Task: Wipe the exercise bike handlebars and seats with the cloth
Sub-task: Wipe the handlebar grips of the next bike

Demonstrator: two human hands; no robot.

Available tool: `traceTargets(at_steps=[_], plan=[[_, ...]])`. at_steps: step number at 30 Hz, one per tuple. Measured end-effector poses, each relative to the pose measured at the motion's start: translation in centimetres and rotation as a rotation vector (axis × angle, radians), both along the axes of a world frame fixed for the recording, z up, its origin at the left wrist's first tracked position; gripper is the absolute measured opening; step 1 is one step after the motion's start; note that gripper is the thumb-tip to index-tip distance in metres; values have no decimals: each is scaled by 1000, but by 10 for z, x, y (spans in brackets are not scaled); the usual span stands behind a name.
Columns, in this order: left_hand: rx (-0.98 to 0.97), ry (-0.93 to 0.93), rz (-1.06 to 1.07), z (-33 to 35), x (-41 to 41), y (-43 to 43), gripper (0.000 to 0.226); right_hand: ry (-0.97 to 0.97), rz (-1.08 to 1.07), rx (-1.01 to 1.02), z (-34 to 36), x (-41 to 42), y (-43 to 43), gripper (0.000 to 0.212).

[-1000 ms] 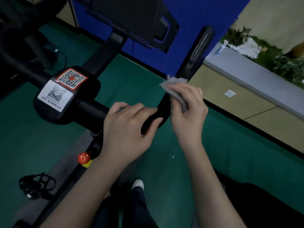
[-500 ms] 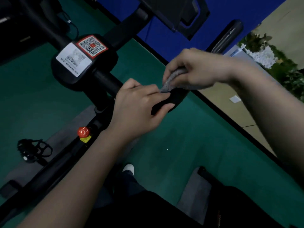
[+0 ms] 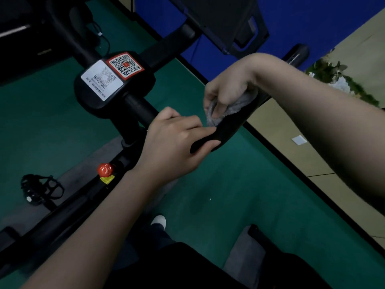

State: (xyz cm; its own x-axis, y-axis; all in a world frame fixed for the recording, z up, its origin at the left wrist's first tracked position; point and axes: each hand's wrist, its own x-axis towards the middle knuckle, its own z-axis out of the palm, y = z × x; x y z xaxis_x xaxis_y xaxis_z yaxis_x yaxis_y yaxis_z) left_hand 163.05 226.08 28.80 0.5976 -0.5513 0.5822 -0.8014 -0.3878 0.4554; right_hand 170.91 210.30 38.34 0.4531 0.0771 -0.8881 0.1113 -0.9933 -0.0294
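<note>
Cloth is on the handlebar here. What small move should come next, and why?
Probably slide the cloth up the handlebar toward its far end. The right hand grips the cloth against the bar just above the bend, which the left hand holds, and the stretch beyond has no cloth on it.

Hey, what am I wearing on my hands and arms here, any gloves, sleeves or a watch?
Nothing shows. The left hand and right hand have no gloves, and no ring, watch or wristband is visible in the dim light. The left forearm and right forearm are uncovered to the frame edge, with no sleeves in view.
</note>
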Motion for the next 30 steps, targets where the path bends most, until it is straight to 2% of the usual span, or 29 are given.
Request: traceTargets(at_steps=[3, 6, 9, 12, 15, 17, 20, 22, 24, 28, 30], plan=[[-3, 4, -4, 0, 0, 1, 26, -29, 32, -115, -2, 4, 2, 12], [29, 19, -9, 3, -1, 2, 28, -87, 37, -170, 3, 2, -2, 23], [64, 51, -16, 7, -1, 3, 29, -182, -142, -114, 11, -7, -10, 17], [92, 88, -23, 10, -2, 4, 30, -435, -135, -39, 11, -26, -19, 10], [107, 120, -13, 15, -3, 1, 33, -718, -108, 168, -4, -54, -26, 14], [126, 147, 4, 17, -3, -1, 35, -1038, -187, 312, -19, -77, -31, 14], [127, 187, 43, 21, -6, -8, 40, -1620, -473, 415, -51, -107, -30, 17], [133, 197, 54, 23, -9, -16, 42, -1863, -757, 495, -72, -116, -15, 21], [132, 202, 63, 25, -11, -24, 39, -1970, -967, 593, -89, -123, 8, 20], [122, 208, 97, 23, -11, -30, 32, -2052, -1203, 680, -100, -126, 28, 22], [130, 182, 102, 20, -10, -30, 33, -2048, -1459, 705, -93, -114, 22, 21]])
